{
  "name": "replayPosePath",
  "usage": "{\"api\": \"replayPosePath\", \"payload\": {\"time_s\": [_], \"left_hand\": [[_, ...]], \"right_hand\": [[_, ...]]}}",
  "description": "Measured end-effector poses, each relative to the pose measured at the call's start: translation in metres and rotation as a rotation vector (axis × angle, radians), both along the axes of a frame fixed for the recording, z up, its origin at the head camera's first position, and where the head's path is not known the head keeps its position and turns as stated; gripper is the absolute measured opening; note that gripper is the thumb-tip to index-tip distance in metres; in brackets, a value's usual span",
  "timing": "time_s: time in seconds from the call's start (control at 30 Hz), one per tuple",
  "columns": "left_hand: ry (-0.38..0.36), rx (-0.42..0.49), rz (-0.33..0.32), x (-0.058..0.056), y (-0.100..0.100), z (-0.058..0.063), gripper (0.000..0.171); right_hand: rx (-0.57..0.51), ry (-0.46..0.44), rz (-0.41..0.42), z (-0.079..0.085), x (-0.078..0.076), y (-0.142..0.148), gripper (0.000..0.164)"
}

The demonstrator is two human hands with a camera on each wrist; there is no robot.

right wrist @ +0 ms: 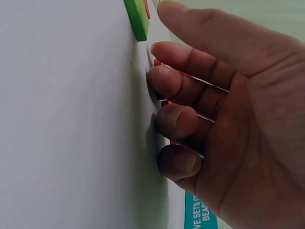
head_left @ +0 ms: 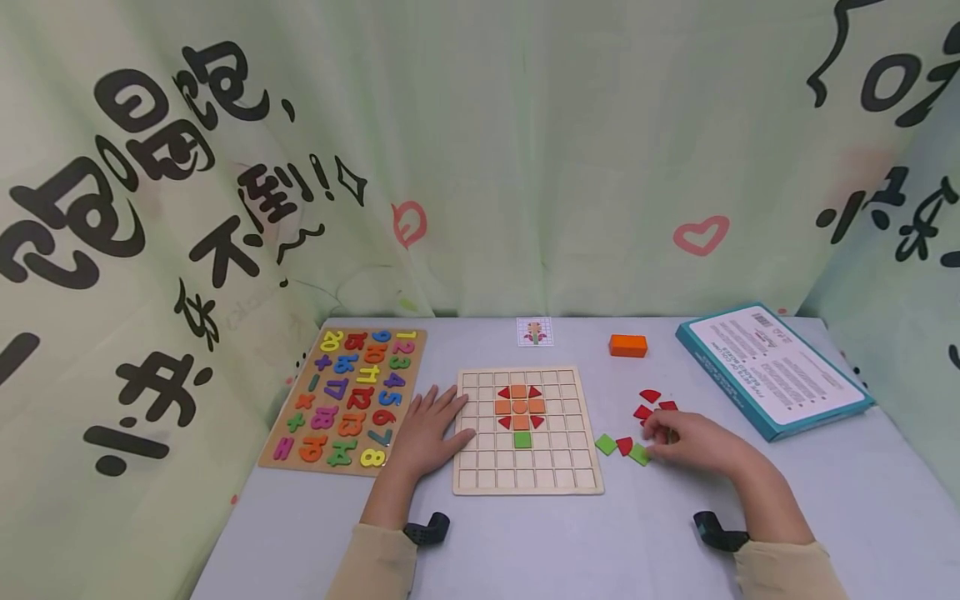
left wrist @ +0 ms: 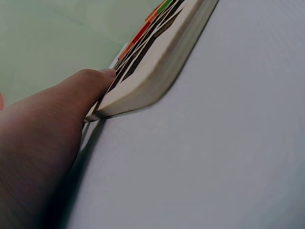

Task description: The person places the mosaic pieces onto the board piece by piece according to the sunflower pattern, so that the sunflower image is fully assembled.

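Note:
A square wooden grid board (head_left: 528, 490) lies at the middle of the table. On it are orange pieces (head_left: 521, 407), several red pieces (head_left: 504, 422) and one green square (head_left: 522, 439). My left hand (head_left: 426, 435) rests at the board's left edge with fingers spread, its thumb on the rim. To the right, my right hand (head_left: 699, 442) is beside loose green squares (head_left: 606, 444) and red rounded-edge pieces (head_left: 650, 395). In the right wrist view its fingers are loosely bent, with nothing between thumb and fingers; a green square (right wrist: 137, 21) stands just past the thumb tip.
A number puzzle board (head_left: 341, 400) lies at the left, partly behind the left hand. At the back are a small pattern card (head_left: 535, 332) and a stack of orange pieces (head_left: 627, 346). A teal-edged box (head_left: 776, 371) lies at the right. Printed curtains surround the table.

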State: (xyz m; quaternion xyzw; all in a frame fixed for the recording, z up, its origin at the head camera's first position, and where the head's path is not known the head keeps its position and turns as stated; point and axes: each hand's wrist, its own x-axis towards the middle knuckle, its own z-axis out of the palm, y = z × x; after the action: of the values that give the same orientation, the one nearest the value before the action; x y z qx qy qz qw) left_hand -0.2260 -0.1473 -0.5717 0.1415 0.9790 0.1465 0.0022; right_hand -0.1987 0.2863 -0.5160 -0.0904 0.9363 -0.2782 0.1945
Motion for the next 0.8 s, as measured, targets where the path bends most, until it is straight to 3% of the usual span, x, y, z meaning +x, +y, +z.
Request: {"api": "replayPosePath", "payload": {"time_s": [0.8], "left_hand": [[-0.005, 0.004, -0.001, -0.0001, -0.0003, 0.0007, 0.070]], "right_hand": [[0.021, 0.061, 0.041, -0.0053, 0.0012, -0.0041, 0.037]]}}
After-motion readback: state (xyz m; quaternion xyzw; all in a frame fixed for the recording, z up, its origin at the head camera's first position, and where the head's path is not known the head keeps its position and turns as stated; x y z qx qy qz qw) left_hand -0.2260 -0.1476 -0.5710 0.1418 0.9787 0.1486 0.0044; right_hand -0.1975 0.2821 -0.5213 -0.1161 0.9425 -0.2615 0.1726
